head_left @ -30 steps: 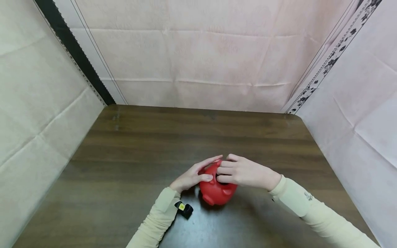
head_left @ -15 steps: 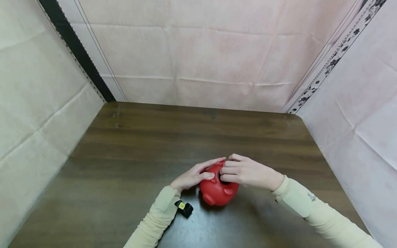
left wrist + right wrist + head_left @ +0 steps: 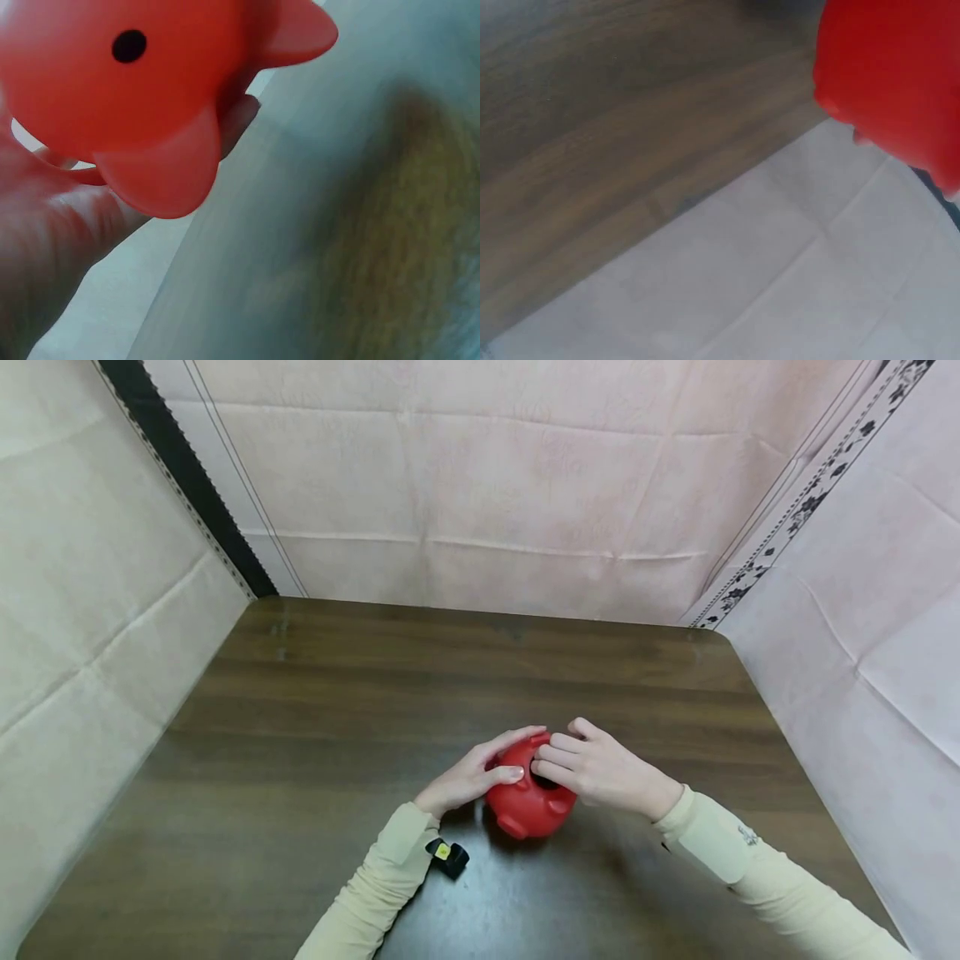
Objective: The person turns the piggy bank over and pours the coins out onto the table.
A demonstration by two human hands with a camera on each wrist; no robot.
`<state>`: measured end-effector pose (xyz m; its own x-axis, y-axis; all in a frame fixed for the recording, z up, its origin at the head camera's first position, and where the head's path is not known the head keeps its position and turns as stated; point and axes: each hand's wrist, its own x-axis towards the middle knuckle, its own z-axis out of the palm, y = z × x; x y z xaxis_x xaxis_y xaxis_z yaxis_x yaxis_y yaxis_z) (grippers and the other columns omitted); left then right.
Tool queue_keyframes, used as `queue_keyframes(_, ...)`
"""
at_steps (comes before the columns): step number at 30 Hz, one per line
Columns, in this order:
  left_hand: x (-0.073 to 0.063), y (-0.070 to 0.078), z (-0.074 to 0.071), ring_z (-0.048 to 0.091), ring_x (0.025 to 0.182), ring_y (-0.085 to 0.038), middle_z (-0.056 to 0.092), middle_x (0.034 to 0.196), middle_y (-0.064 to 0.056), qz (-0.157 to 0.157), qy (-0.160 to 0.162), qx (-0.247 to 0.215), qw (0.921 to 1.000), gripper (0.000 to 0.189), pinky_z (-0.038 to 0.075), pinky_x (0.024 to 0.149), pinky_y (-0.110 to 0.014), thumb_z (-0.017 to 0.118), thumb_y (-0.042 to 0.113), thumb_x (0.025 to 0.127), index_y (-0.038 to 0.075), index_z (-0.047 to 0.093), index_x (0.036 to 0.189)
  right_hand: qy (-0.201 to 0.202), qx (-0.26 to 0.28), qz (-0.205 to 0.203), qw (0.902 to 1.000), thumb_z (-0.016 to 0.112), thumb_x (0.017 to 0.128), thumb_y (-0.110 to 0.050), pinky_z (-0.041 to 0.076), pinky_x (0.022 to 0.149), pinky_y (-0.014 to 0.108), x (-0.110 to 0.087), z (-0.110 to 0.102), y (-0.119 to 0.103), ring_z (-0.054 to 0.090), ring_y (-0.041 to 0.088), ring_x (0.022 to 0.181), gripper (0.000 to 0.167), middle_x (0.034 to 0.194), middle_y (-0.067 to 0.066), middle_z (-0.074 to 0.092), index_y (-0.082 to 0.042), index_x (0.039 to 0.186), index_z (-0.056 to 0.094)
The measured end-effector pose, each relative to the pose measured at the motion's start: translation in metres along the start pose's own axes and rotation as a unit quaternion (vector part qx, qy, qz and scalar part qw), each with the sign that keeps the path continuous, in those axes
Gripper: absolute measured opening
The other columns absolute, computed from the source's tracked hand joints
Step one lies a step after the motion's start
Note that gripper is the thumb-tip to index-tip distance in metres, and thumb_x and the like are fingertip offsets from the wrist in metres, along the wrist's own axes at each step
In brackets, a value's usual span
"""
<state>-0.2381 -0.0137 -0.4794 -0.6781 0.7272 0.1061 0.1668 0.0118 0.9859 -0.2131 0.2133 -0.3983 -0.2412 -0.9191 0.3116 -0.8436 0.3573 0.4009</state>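
Observation:
A glossy red piggy bank (image 3: 525, 810) is between both hands near the middle of the table in the head view, a dark round spot on its upturned side. My left hand (image 3: 468, 777) grips it from the left, thumb on top and fingers along the far side. My right hand (image 3: 596, 768) has its fingers curled over the edge of that dark spot; its thumb is hidden. Up close in the left wrist view the red piggy bank (image 3: 180, 67) shows a black dot eye and ear-like flaps. Only part of the red piggy bank (image 3: 892, 82) appears in the right wrist view.
The brown wooden table (image 3: 337, 710) extends around the hands. Pale cloth walls (image 3: 487, 485) rise behind it and at both sides. A small black device (image 3: 448, 857) sits at the left wrist.
The red piggy bank and both hands have shifted slightly up in the head view. The right hand's fingers have lifted a little, and its index finger is raised more.

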Motion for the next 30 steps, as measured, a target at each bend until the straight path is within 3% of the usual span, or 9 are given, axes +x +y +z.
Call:
queue_keyframes(10,0.003,0.004,0.001,0.045,0.129,-0.015,0.041,0.147,0.013,-0.014,0.0,0.044,0.9989,0.057,0.051,0.095,-0.032,0.062,0.036,0.092,0.046,0.039,0.143,0.017,0.063,0.005,0.9978,0.079,0.069,-0.009,0.037,0.078,0.031,-0.003,0.0,0.003,0.056,0.009,0.084,0.031,0.089,-0.005,0.063,-0.019,0.093,0.064)
queue_keyframes(17,0.005,0.011,0.011,0.043,0.132,-0.017,0.042,0.148,0.006,0.039,0.057,0.069,0.9952,0.059,0.051,0.096,-0.031,0.065,0.023,0.091,0.033,0.043,0.144,0.061,0.006,0.068,0.9958,0.077,0.07,-0.009,0.037,0.072,0.032,-0.007,0.0,-0.004,0.053,0.013,0.077,0.025,0.085,-0.002,0.065,-0.014,0.092,0.065)
queue_keyframes(22,0.005,0.016,0.017,0.041,0.134,-0.019,0.038,0.15,0.006,0.05,0.099,0.079,0.9907,0.061,0.053,0.093,-0.031,0.07,0.027,0.087,0.033,0.045,0.143,0.119,-0.008,0.126,0.9847,0.074,0.072,-0.01,0.039,0.07,0.034,-0.009,0.004,-0.009,0.053,0.016,0.073,0.019,0.08,0.0,0.064,-0.012,0.088,0.064)
queue_keyframes(27,0.008,0.016,0.022,0.041,0.134,-0.02,0.037,0.151,0.004,0.077,0.127,0.081,0.9856,0.063,0.054,0.093,-0.033,0.072,0.024,0.085,0.031,0.047,0.142,0.179,-0.002,0.186,0.9661,0.063,0.085,-0.013,0.04,0.067,0.035,-0.009,0.011,-0.016,0.055,0.018,0.069,0.004,0.078,0.002,0.065,-0.009,0.087,0.065)
queue_keyframes(30,0.01,0.015,0.024,0.043,0.133,-0.02,0.038,0.151,0.003,0.089,0.143,0.081,0.9824,0.061,0.053,0.094,-0.035,0.072,0.022,0.085,0.028,0.049,0.141,0.199,-0.01,0.222,0.9544,0.057,0.091,-0.014,0.039,0.067,0.035,-0.008,0.014,-0.019,0.053,0.018,0.066,0.012,0.077,0.003,0.064,-0.008,0.086,0.065)
